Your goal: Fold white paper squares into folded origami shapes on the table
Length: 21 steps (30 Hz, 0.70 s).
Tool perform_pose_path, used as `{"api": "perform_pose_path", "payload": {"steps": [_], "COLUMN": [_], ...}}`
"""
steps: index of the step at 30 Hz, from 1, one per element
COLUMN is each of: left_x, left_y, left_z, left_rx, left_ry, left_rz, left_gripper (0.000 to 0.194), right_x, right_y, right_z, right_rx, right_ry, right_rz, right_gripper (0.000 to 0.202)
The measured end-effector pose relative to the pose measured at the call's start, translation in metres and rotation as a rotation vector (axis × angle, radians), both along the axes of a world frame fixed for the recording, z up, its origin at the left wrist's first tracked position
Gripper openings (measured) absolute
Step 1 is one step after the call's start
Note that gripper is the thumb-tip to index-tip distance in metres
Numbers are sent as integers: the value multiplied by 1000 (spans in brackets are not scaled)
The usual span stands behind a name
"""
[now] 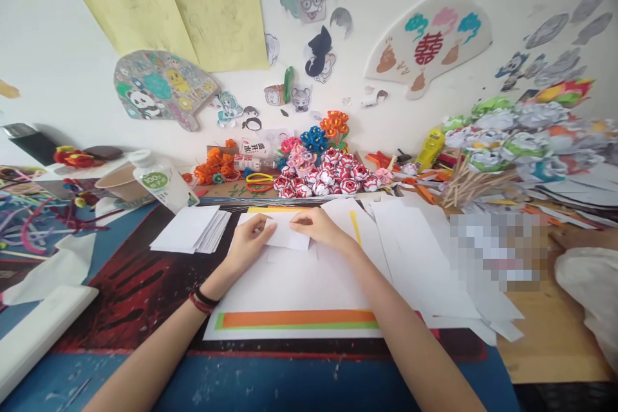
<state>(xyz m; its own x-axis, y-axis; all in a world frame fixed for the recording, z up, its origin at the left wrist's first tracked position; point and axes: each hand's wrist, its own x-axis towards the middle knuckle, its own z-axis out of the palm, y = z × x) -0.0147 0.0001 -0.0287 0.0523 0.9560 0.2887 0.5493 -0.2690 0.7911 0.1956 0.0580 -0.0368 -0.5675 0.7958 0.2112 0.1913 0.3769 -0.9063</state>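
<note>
Between my two hands is a small white paper (290, 237), held above a large white sheet (299, 283) that has orange and green strips near its front edge. My left hand (251, 238) pinches the paper's left side with thumb and forefinger. On the other side, my right hand (316, 225) has its thumb and fingers pressed together at the paper's upper right edge. Another small white piece lies partly under the held paper. A stack of white paper (186, 229) rests to the left of my left hand.
More white sheets (420, 257) spread to the right. Behind stand a white bottle (159, 180), red-and-white paper flowers (333, 175) and a yellow glue bottle (429, 149). A long white object (46, 328) lies at left. Someone's sleeve (586, 290) shows at far right.
</note>
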Motion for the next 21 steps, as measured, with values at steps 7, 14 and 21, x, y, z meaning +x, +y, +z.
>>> {"api": "perform_pose_path", "payload": {"steps": [7,14,21], "left_x": [0,-1,-1], "left_y": [3,4,2], "left_z": [-3,-5,-1], "left_rx": [-22,-13,15], "left_ry": [-84,-117,-46], "left_rz": [5,-4,35], "left_gripper": [29,25,28], "right_x": [-1,0,3], "right_y": [4,3,5], "right_z": [3,10,5], "right_rx": [60,-4,-23], "right_ry": [-52,-75,-39], "right_rz": [3,25,-14], "right_gripper": [18,21,27]}}
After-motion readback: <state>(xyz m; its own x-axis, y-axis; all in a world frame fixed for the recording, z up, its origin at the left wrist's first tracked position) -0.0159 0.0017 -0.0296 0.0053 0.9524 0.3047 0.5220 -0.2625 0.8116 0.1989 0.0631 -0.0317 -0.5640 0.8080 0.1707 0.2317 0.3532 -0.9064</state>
